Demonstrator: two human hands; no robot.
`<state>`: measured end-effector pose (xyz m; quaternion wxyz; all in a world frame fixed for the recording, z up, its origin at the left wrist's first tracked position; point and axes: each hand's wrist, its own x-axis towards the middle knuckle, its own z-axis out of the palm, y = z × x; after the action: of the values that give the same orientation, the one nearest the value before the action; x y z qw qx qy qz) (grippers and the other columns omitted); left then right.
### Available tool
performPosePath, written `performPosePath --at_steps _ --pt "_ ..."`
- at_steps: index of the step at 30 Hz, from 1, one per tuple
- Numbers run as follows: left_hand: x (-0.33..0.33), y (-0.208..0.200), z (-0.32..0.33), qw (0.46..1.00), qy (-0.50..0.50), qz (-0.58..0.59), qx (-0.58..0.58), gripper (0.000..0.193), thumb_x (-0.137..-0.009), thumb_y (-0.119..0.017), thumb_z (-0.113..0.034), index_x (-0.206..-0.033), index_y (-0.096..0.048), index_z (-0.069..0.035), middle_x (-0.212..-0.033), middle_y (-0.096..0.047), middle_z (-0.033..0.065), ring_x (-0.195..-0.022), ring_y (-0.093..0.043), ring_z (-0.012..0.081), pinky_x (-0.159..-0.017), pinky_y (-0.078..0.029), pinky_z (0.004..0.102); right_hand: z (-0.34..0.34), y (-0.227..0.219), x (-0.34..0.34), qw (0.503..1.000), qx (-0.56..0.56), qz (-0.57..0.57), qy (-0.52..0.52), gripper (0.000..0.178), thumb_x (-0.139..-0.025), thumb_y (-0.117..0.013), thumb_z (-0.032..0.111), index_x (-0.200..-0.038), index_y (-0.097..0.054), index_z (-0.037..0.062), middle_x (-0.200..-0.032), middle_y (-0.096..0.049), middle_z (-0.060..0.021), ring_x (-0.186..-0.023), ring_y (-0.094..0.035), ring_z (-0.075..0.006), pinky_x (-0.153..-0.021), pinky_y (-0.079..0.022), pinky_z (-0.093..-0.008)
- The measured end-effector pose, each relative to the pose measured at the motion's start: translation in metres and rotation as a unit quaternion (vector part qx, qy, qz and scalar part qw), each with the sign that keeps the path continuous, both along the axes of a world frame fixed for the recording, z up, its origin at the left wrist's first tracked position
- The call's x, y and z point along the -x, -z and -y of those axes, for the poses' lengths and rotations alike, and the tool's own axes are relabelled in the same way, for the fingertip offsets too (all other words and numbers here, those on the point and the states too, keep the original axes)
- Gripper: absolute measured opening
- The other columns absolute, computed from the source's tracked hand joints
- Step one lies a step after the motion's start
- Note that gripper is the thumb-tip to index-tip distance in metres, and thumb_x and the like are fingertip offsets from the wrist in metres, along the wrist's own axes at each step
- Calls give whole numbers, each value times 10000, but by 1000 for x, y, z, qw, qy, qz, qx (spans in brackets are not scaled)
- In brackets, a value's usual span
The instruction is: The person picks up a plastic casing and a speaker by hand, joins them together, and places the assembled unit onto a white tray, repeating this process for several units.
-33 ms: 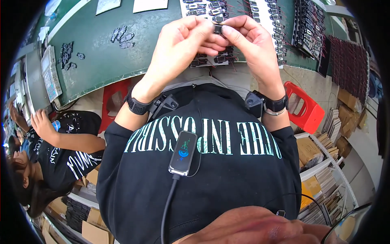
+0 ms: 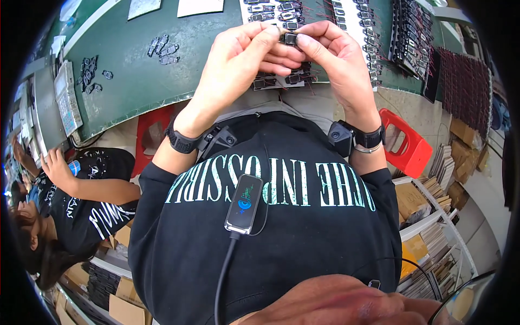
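Between the fingertips of both hands, over the near edge of the green bench point(image 2: 127, 70), is a small black part that looks like a miniature speaker point(image 2: 291, 39). My left hand point(image 2: 235, 62) is closed on its left end, thumb and index finger pinching. My right hand point(image 2: 338, 59) pinches the right end, its thumb lying against the part. Under and behind my hands, rows of similar speakers point(image 2: 290, 7) with thin red wires lie on a white sheet. The fingers hide part of the piece.
Loose black parts lie in two groups point(image 2: 162, 49) point(image 2: 89, 73) to the left. Wired speakers point(image 2: 414, 38) fill the right side. A co-worker point(image 2: 81, 184) sits at left by a keypad device point(image 2: 67, 100). Red stools point(image 2: 406, 143) and cartons point(image 2: 466, 141) stand below the bench.
My left thumb and fingertips have shifted slightly left, uncovering more of the black speaker. My right hand has stayed nearly still.
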<state>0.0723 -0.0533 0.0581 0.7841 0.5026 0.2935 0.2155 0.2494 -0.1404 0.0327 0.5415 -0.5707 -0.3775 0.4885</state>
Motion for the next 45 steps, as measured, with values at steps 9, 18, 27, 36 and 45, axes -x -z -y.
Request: performPosePath --at_steps 9,18,27,36,45 --pt "-2 -2 6 1000 4 1 0 305 -1041 -462 -202 -1121 -587 65 -964 -717 190 -862 -724 219 -755 -596 279 3 -10 1 1000 -8 -14 -17 150 -953 -637 103 -1071 -621 12 -946 -654 -18 -863 -618 -82 -783 -508 -231" --pt "-9 -8 24 967 16 -139 -211 228 -977 -595 -129 -1144 -599 26 -1058 -711 131 -916 -707 168 -755 -575 258 22 -27 14 894 -120 430 39 166 -886 -662 58 -1034 -617 -4 -933 -652 -106 -821 -639 -219 -751 -506 -301" --pt "-12 -10 21 981 -31 -37 -186 265 -969 -628 -123 -1207 -630 -6 -1193 -675 71 -1020 -680 141 -781 -552 240 55 -29 -81 826 -37 562 26 113 -846 -699 82 -954 -687 50 -899 -659 -69 -910 -612 -257 -818 -486 -349" --pt "3 -8 11 980 -46 -54 -184 250 -986 -589 -86 -1208 -637 17 -1168 -682 86 -1014 -680 147 -789 -544 226 62 -7 -90 770 -76 633 9 126 -829 -698 74 -953 -720 66 -917 -671 -64 -965 -608 -257 -892 -462 -360" --pt "42 -11 -11 944 -174 -87 -266 207 -987 -581 -84 -1129 -677 33 -1086 -707 91 -956 -694 161 -748 -553 229 41 -19 -87 746 -115 656 9 117 -851 -667 55 -961 -707 54 -918 -664 -86 -916 -633 -274 -810 -493 -365"
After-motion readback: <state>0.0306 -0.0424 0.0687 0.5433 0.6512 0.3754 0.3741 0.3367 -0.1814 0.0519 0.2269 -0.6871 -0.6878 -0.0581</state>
